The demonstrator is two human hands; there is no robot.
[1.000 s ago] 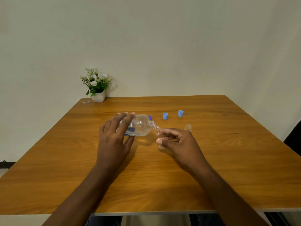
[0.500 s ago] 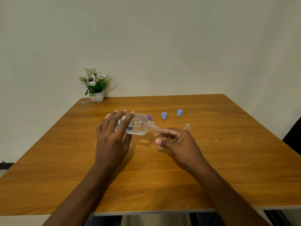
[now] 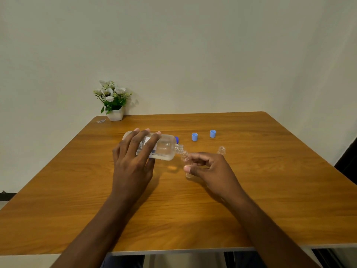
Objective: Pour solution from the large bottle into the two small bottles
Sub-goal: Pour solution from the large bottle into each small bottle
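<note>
My left hand (image 3: 133, 161) grips the large clear bottle (image 3: 164, 147), which lies almost level with its open neck pointing right and clear liquid along its lower side. Its neck sits just above the mouth of a small clear bottle (image 3: 185, 157) that my right hand (image 3: 210, 169) pinches between thumb and fingers; most of that small bottle is hidden by the fingers. A second small clear bottle (image 3: 221, 150) stands open on the table just behind my right hand.
Two light blue caps (image 3: 194, 136) (image 3: 212, 133) sit on the wooden table (image 3: 270, 190) behind the bottles. A darker blue cap (image 3: 177, 139) peeks out behind the large bottle. A white pot of flowers (image 3: 114, 105) stands at the back left corner.
The large bottle's base has risen a little, bringing the bottle closer to level over the small bottle. My right hand and the small bottle stay in place.
</note>
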